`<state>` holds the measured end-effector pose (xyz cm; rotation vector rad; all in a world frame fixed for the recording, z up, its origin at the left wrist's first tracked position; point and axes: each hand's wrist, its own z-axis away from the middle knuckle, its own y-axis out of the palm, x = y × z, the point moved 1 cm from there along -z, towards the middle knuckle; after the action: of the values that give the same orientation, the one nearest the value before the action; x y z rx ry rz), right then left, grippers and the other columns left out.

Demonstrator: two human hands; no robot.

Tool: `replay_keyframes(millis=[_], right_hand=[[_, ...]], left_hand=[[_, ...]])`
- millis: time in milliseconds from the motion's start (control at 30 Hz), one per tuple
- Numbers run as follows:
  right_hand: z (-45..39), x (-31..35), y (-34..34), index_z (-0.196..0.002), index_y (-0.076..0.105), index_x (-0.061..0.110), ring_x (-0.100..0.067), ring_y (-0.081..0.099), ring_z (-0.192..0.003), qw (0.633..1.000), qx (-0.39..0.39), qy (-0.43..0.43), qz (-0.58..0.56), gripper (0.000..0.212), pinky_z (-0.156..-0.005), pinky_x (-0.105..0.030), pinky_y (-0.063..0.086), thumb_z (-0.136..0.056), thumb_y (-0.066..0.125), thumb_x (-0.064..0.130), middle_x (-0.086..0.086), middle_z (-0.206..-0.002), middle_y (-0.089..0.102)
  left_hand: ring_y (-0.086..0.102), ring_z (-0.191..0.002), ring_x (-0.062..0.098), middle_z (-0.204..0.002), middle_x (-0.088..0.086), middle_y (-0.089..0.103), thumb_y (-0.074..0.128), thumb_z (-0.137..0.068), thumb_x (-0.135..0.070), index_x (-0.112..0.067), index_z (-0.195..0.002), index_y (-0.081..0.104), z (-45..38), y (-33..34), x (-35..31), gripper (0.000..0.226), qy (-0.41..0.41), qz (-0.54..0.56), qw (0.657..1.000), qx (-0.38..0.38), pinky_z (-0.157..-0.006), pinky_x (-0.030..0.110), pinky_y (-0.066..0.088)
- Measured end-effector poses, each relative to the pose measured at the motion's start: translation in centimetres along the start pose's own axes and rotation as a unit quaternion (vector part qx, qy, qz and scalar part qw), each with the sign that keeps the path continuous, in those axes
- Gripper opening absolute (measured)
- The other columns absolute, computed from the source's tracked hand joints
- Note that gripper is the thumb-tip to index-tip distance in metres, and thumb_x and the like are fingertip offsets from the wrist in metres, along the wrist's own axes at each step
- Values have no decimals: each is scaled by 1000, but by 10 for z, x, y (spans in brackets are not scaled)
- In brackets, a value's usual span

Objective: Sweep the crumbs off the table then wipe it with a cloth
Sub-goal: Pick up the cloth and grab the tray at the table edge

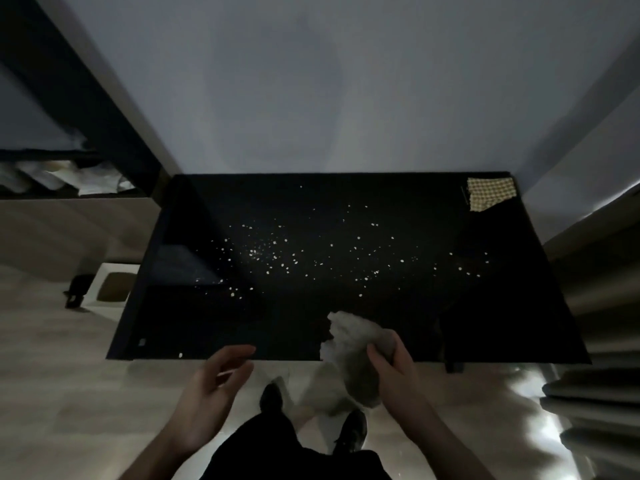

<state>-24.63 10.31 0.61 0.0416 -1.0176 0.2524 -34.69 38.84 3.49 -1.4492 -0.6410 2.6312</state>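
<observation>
A black glossy table (502, 323) stands against the wall, with pale crumbs (277, 258) scattered over its middle and left. My right hand (394, 368) grips a crumpled whitish tissue or cloth (349, 344) at the table's near edge; part of it hangs below the edge. Just off the near edge, my left hand (218, 389) is cupped with fingers apart and holds nothing. A yellow checked cloth (488, 194) lies at the table's far right corner.
A single crumb (180, 355) sits by the near left edge. A small white bin or box (110, 285) stands on the floor left of the table. Dark shelving (69, 174) with pale items is at the far left. My feet (353, 431) are on the light floor.
</observation>
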Motion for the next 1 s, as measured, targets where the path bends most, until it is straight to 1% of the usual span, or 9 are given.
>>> replay_keyframes(millis=[200, 300, 367, 467, 567, 633, 733, 900, 1000], right_hand=[[18, -7, 53, -114, 66, 22, -17, 72, -101, 998, -54, 9, -21, 15, -89, -36, 57, -104, 58, 15, 2, -100, 75], [20, -7, 93, -112, 65, 26, -19, 70, -105, 994, -90, 32, -46, 16, -92, -40, 56, -104, 58, 15, -3, -109, 74], [22, -8, 128, -108, 66, 26, -20, 70, -102, 991, -117, 30, -50, 16, -83, -36, 55, -104, 57, 13, -5, -107, 74], [25, -6, 187, -107, 68, 22, -23, 70, -101, 985, -153, 37, -75, 14, -79, -35, 54, -105, 56, 15, -6, -104, 73], [30, 2, 241, -109, 68, 21, -14, 70, -96, 978, -181, 33, -96, 15, -77, -28, 53, -105, 55, 15, -1, -104, 73], [33, 5, 271, -109, 69, 18, -12, 73, -89, 978, -179, 34, -101, 15, -73, -21, 55, -105, 55, 14, -3, -100, 75], [32, 18, 303, -110, 69, 15, -14, 75, -91, 978, -168, 25, -118, 14, -74, -24, 58, -101, 59, 16, -2, -97, 78], [-2, 32, 340, -106, 70, 13, -18, 71, -86, 986, -135, 37, -94, 14, -74, -31, 56, -104, 56, 12, -5, -92, 75], [-33, 37, 364, -104, 72, 17, -16, 73, -86, 992, -104, 57, -53, 14, -71, -28, 55, -104, 58, 14, 0, -88, 76]], left_hand=[[66, -106, -3, -113, -22, 69, 61, -99, -27, -36, -116, 69, -15, -48, -1, 20, 17, 47, 998, 35, -93, 24, 52], [62, -106, -10, -114, -19, 69, 60, -100, -23, -33, -115, 70, -30, -88, 6, 21, 50, 56, 996, 51, -84, 8, 50], [64, -106, -7, -112, -15, 71, 61, -100, -22, -33, -115, 71, -42, -123, 21, 21, 61, 51, 995, 64, -81, 1, 48], [68, -101, 2, -107, -10, 73, 61, -99, -20, -32, -112, 72, -64, -180, 48, 21, 58, 40, 994, 80, -76, 4, 51], [69, -99, 2, -105, -11, 74, 63, -97, -21, -32, -110, 72, -82, -231, 71, 20, 46, 32, 994, 91, -79, 11, 53], [69, -97, -1, -104, -13, 74, 66, -93, -24, -33, -109, 73, -87, -259, 84, 19, 32, 34, 995, 85, -78, 11, 54], [68, -98, -3, -105, -19, 74, 64, -97, -14, -32, -106, 75, -93, -290, 105, 23, 23, 18, 997, 73, -77, 6, 52], [67, -107, -2, -111, -19, 74, 68, -95, -20, -37, -109, 75, -110, -316, 128, 23, -10, 9, 997, 73, -89, 21, 50], [66, -109, 0, -113, -13, 74, 67, -96, -19, -34, -113, 73, -124, -332, 128, 24, -11, 20, 998, 53, -81, 14, 53]])
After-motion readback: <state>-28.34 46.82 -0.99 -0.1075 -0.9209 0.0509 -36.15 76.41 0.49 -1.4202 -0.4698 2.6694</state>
